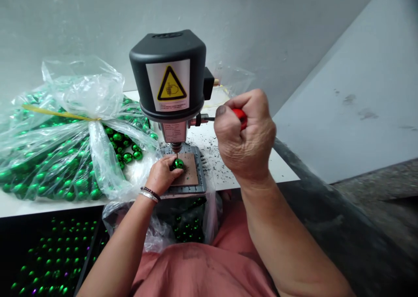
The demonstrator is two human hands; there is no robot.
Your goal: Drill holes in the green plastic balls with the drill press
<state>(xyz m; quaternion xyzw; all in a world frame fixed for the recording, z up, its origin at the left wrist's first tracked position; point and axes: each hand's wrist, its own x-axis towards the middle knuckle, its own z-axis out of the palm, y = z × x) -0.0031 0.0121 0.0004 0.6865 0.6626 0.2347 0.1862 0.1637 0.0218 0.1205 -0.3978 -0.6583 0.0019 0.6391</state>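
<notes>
A shiny green ball (178, 163) is pinched between the thumb and fingers of my left hand (164, 173). It rests on a brown board (189, 175) that lies on the base of a small bench drill press (168, 57). The thin drill bit (177, 156) comes down onto the top of the ball; whether it has entered the ball I cannot tell. My right hand (250, 136) is wrapped round the red knob (241, 117) of the press's feed lever, to the right of the machine head.
On the left, a clear plastic bag (85, 92) full of green balls lies on the white table (281, 166). Dark shavings (218, 162) are scattered right of the press. More balls show in an open bag (189, 227) below the table edge and in a dark tray (57, 253).
</notes>
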